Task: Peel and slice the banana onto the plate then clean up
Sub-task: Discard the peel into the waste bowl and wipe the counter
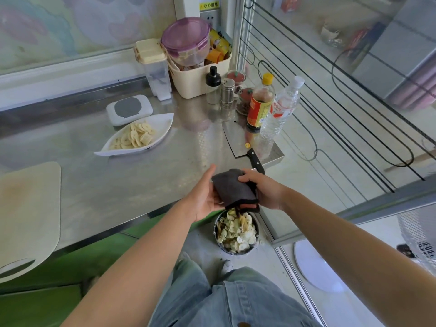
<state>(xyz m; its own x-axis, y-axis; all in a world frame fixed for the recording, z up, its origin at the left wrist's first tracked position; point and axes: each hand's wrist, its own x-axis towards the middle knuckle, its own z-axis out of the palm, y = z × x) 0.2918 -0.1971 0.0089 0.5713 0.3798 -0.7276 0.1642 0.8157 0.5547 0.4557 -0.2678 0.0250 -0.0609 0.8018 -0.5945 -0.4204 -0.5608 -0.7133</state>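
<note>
cloth (232, 187) is a soft, limp, light grey rag, folded over. your right hand (262, 187) is clenched on its far side, fingers curled over the top. your left hand (204, 197) is released, flat against the cloth's left side, propping it. it hangs just past the desk (118, 180) front edge, over the bin (215, 227) on the floor, with scraps dangling from its lower edge. it's likely floppy, so hold the folded bulk, not a corner, or crumbs spill. banana slices (135, 136) sit on the plate (162, 120), well apart at back left. cleaver (236, 140) lies near the desk's right corner, handle pointing at your right hand, so mind it. cutting board (26, 208) is at left. bare desk lies between plate and hands.
</note>
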